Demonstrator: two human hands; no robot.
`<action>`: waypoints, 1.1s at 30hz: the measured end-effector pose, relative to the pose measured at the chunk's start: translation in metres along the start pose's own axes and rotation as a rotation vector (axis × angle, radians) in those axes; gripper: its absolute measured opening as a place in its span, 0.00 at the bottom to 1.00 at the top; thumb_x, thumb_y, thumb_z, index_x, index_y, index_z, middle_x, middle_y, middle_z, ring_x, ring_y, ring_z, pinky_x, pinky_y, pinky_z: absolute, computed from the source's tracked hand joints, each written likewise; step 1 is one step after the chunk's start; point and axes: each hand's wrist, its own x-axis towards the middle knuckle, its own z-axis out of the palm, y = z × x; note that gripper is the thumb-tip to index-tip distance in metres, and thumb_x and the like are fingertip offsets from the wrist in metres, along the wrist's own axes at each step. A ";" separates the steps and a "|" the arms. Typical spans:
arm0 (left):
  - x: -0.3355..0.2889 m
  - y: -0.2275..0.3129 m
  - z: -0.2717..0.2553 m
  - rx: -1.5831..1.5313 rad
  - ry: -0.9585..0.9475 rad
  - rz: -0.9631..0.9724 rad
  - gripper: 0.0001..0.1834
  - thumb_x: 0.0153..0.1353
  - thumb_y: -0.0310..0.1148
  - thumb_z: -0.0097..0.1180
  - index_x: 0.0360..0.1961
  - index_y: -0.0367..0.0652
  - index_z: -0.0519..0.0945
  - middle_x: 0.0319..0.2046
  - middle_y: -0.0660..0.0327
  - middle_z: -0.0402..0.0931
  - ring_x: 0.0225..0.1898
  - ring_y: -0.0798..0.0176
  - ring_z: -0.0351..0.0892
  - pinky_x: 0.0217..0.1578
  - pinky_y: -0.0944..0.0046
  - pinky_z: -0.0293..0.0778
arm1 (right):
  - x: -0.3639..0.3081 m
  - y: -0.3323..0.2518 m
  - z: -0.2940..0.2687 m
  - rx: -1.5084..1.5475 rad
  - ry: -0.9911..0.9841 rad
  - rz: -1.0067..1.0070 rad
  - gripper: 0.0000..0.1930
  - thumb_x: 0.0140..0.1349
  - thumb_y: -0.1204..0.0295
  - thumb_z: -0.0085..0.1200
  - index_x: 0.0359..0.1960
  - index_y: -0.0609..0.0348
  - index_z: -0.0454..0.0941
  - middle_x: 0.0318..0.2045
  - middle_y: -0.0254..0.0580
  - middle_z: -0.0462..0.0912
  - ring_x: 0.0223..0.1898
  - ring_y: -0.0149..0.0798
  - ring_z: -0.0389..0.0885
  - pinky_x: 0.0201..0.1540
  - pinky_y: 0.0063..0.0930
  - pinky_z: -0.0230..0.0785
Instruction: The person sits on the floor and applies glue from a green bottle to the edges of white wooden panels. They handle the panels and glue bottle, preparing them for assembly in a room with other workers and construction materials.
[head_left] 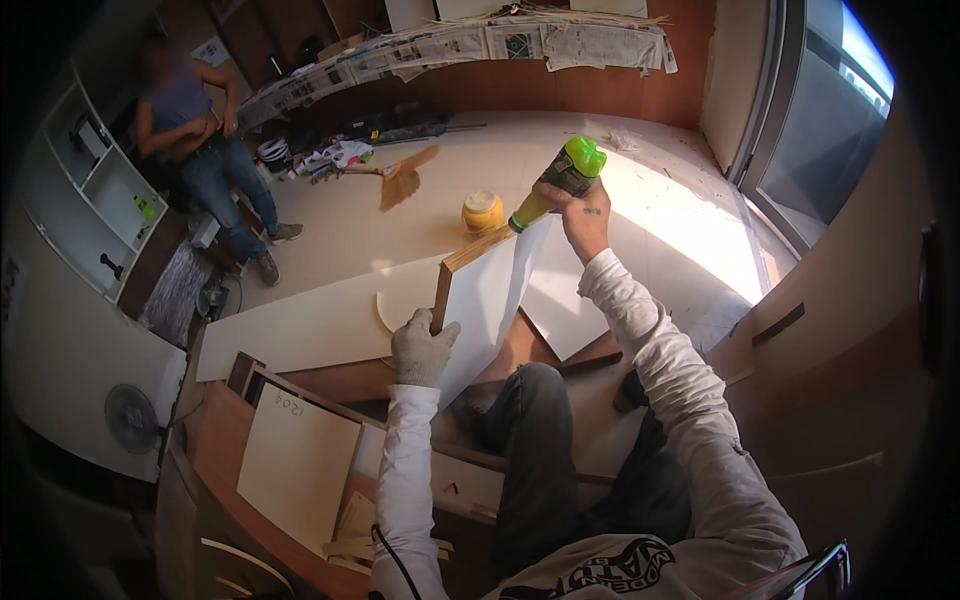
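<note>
My left hand (424, 348), in a pale work glove, is closed on the near corner of a white panel (487, 292) with a brown wooden edge. The panel stands tilted in front of my knees. My bare right hand (583, 214) grips a squeeze bottle (562, 183) with a bright green base and a dark label. It is tipped upside down, and its narrow end meets or hovers just over the far end of the panel's brown edge; I cannot tell which. A yellow tub (482, 213) with a whitish lid stands on the floor beyond the panel.
Long white boards (310, 322) lie under and beside the panel. A wooden cabinet frame (222, 440) is at lower left, near a fan (132, 418). Another person (205, 130) stands at far left. A broom (402, 180) lies beyond; a newspaper-covered ledge (500, 45) runs along the back.
</note>
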 end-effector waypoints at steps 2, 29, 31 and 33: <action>0.001 -0.013 0.004 -0.045 0.034 0.007 0.18 0.46 0.39 0.69 0.26 0.36 0.74 0.19 0.48 0.77 0.23 0.45 0.80 0.28 0.52 0.76 | -0.002 0.007 0.000 0.057 0.004 0.023 0.18 0.53 0.75 0.66 0.43 0.66 0.74 0.36 0.46 0.85 0.36 0.38 0.84 0.41 0.30 0.77; -0.005 -0.012 0.000 -0.135 -0.026 -0.116 0.19 0.49 0.36 0.68 0.23 0.38 0.69 0.13 0.53 0.73 0.15 0.52 0.76 0.23 0.55 0.74 | -0.043 -0.023 0.022 -0.034 -0.066 -0.109 0.20 0.52 0.76 0.67 0.46 0.65 0.73 0.37 0.43 0.85 0.38 0.34 0.83 0.43 0.29 0.75; -0.008 -0.013 -0.007 -0.020 0.034 -0.052 0.19 0.49 0.37 0.69 0.23 0.38 0.70 0.13 0.53 0.74 0.16 0.52 0.77 0.24 0.55 0.74 | -0.052 -0.035 0.030 0.107 -0.125 -0.062 0.19 0.53 0.76 0.66 0.45 0.65 0.73 0.37 0.44 0.85 0.38 0.35 0.83 0.44 0.29 0.75; -0.010 -0.010 -0.007 -0.011 0.029 -0.059 0.19 0.48 0.38 0.69 0.23 0.38 0.70 0.14 0.52 0.74 0.17 0.50 0.77 0.25 0.54 0.74 | -0.058 -0.034 0.032 0.147 -0.192 -0.119 0.19 0.53 0.75 0.66 0.46 0.65 0.73 0.37 0.46 0.85 0.38 0.38 0.84 0.45 0.31 0.75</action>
